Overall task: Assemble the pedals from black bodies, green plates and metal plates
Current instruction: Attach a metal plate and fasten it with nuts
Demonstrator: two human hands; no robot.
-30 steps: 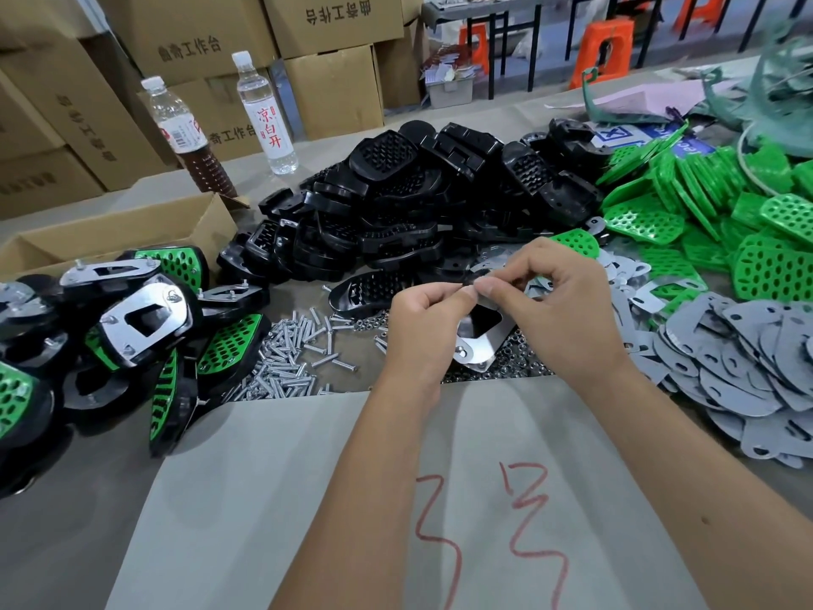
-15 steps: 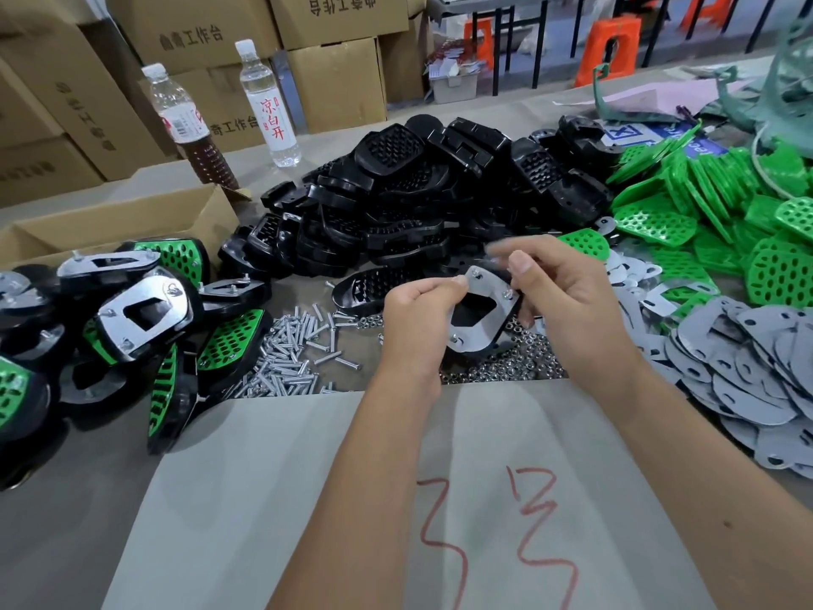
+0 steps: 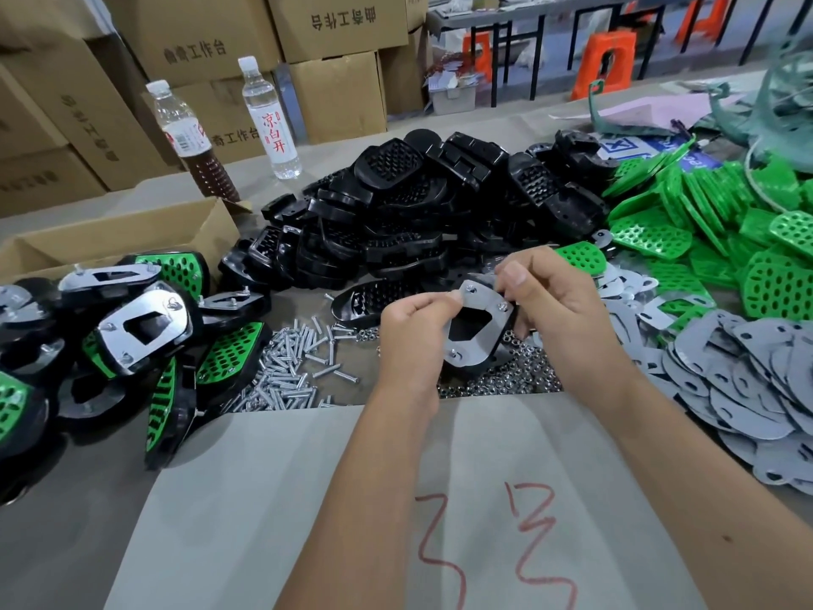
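Note:
Between both hands I hold a pedal (image 3: 477,328) above the table, its shiny metal plate with three screw heads facing me over a black body. My left hand (image 3: 411,334) pinches its left edge. My right hand (image 3: 556,301) grips its right side, thumb near the top screw. Behind lies a heap of black bodies (image 3: 418,213). Green plates (image 3: 712,222) are piled at the right, grey metal plates (image 3: 756,380) at the near right. Finished pedals (image 3: 132,328) lie at the left.
Loose screws (image 3: 290,367) and small nuts (image 3: 497,380) are scattered under the hands. A grey sheet with red marks (image 3: 396,499) covers the near table. A cardboard tray (image 3: 132,239) and two bottles (image 3: 268,121) stand at the far left, cartons behind.
The pedal has been turned so its metal plate faces me more fully. My right hand moved from above it to its right side.

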